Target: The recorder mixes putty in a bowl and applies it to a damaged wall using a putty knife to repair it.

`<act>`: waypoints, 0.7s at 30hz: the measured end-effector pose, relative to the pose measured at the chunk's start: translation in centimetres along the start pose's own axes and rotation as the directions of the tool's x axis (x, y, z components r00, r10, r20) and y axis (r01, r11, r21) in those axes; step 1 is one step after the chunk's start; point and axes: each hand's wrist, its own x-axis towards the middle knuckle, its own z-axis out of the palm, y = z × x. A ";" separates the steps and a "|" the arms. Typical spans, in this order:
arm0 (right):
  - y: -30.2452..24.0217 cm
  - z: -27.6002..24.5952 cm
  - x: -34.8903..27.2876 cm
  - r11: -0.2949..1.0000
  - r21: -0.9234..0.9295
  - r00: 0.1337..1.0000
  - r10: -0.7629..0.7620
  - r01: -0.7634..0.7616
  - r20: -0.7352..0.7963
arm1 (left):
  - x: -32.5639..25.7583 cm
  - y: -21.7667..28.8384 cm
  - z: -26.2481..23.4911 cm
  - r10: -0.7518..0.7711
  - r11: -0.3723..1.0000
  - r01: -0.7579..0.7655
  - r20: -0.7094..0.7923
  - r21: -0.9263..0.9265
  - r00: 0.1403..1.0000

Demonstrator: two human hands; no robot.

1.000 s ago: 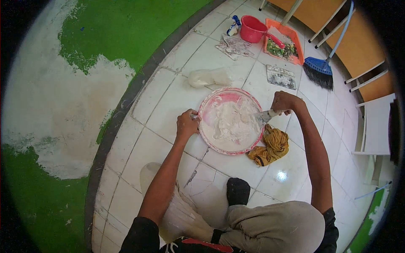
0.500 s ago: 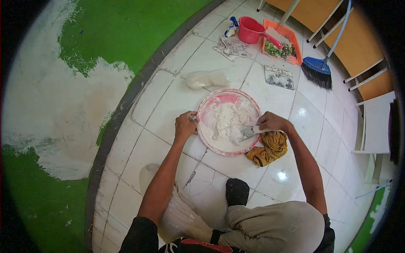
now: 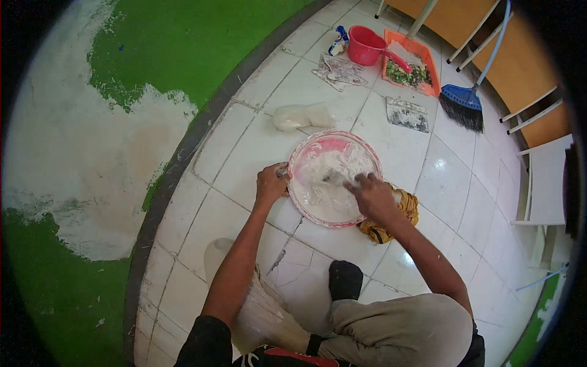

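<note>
The pink basin (image 3: 330, 144) is on the tiled floor (image 3: 244, 153). The left hand (image 3: 271, 183) grips its left rim. The right hand (image 3: 374, 199), over the basin's right part, holds a scraper (image 3: 333, 177) in the white paste (image 3: 321, 197). A yellow-brown cloth (image 3: 410, 208) lies at the basin's lower right.

On the floor (image 3: 238, 165), a basin (image 3: 333, 144) holds paste (image 3: 321, 199), with a scraper (image 3: 333, 176) in it. A cloth (image 3: 408, 208) lies at the basin's near right. 2 things lie beyond the basin: a bag (image 3: 299, 116) left, a plate (image 3: 408, 114) right. Farther, a dipper (image 3: 365, 48) reaches its handle over a dustpan (image 3: 431, 60), left of a broom (image 3: 461, 101).
</note>
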 end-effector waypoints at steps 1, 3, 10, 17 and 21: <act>-0.7 0.3 -0.9 1.000 0.005 1.000 -0.005 0.005 -0.004 | -0.1 0.0 -0.2 -0.004 1.000 0.004 -0.006 -0.009 1.000; -1.5 0.8 -2.8 1.000 -0.004 0.996 0.014 -0.013 0.088 | -0.1 0.0 -0.2 -0.007 1.000 0.007 -0.010 -0.022 1.000; 0.5 -3.7 -1.7 0.967 0.156 0.963 0.168 -0.203 0.212 | 0.3 -0.6 -0.4 0.042 0.998 -0.042 0.001 0.038 0.999; 0.6 1.8 -0.9 0.986 0.137 0.987 0.079 -0.098 0.141 | 0.2 -0.1 0.3 0.015 1.000 -0.015 0.023 0.011 1.000; 1.3 -2.4 -1.2 0.993 0.083 0.952 0.057 -0.086 0.301 | -0.1 -0.2 -0.2 0.011 1.000 -0.012 0.018 0.004 1.000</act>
